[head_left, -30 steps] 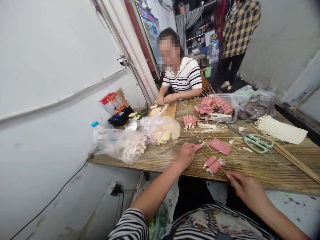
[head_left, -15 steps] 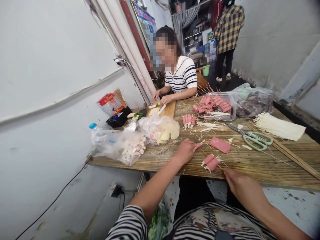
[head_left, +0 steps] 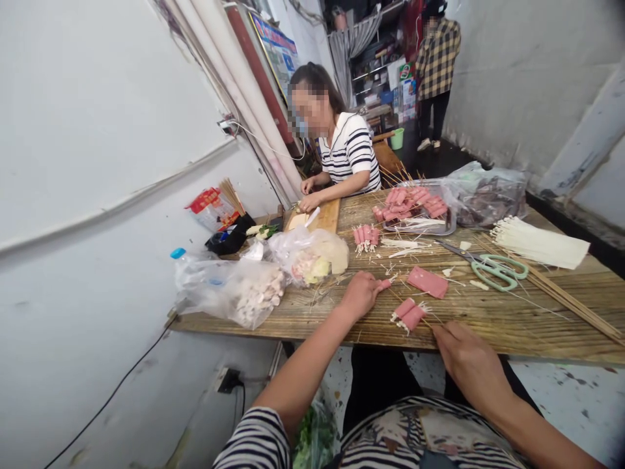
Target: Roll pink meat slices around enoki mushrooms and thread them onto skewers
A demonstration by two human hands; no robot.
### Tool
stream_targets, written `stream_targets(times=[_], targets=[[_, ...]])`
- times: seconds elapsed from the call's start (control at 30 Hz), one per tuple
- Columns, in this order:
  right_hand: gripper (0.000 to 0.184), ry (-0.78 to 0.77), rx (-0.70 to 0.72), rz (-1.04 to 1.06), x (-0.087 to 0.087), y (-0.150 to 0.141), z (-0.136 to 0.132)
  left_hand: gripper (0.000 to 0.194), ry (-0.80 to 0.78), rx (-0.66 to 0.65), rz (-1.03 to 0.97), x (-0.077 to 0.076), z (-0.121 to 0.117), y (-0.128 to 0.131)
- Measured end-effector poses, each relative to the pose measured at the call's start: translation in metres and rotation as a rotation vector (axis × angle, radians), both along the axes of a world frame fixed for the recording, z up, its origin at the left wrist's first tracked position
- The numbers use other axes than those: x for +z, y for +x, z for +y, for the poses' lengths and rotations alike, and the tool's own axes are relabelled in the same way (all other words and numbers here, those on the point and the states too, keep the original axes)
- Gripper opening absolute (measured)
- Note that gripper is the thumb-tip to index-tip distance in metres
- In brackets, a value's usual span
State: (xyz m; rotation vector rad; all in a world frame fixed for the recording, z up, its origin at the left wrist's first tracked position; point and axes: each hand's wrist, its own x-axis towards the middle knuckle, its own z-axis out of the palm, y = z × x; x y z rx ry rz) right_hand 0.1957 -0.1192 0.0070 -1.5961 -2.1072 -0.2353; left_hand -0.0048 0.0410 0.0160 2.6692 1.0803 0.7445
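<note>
My left hand (head_left: pixel 360 298) is closed on a small pink meat roll (head_left: pixel 385 284) with white enoki tips poking out, low over the wooden table. At the front edge, the fingers of my right hand (head_left: pixel 469 359) pinch the end of a thin wooden skewer (head_left: pixel 430 319). Two enoki-stuffed meat rolls (head_left: pixel 409 314) sit side by side on that skewer, between my hands. A flat pink meat slice (head_left: pixel 428 282) lies just behind them. Loose enoki strands (head_left: pixel 405 245) are scattered farther back, near a bundle of finished rolls (head_left: pixel 366 237).
Green-handled scissors (head_left: pixel 498 271), long skewers (head_left: pixel 569 296) and an enoki bunch (head_left: pixel 540 244) lie right. A tray (head_left: pixel 449 221) of skewered rolls stands behind. Plastic bags (head_left: pixel 229 286) fill the left. A co-worker (head_left: pixel 349 153) works at a cutting board (head_left: pixel 332 215); another person (head_left: pixel 437 71) stands beyond.
The view has shifted slightly. My hands keep nearly the same places, still holding the roll and the skewer. The co-worker's hands and head have moved a little over the board.
</note>
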Motion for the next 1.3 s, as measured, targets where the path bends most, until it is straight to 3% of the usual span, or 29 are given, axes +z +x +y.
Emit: stream_targets(times=[0.7, 1.07, 1.3], targets=[[0.029, -0.181, 0.022, 0.126, -0.001, 0.002, 0.002, 0.043, -0.047, -0.015, 0.07, 0.003, 0.004, 0.0], [0.027, -0.407, -0.017, 0.145, 0.004, 0.001, 0.006, 0.04, -0.068, -0.016, 0.049, 0.002, 0.004, 0.0], [0.027, -0.412, -0.038, 0.112, 0.01, -0.003, 0.008, 0.039, -0.085, -0.026, 0.021, 0.005, 0.002, 0.0]])
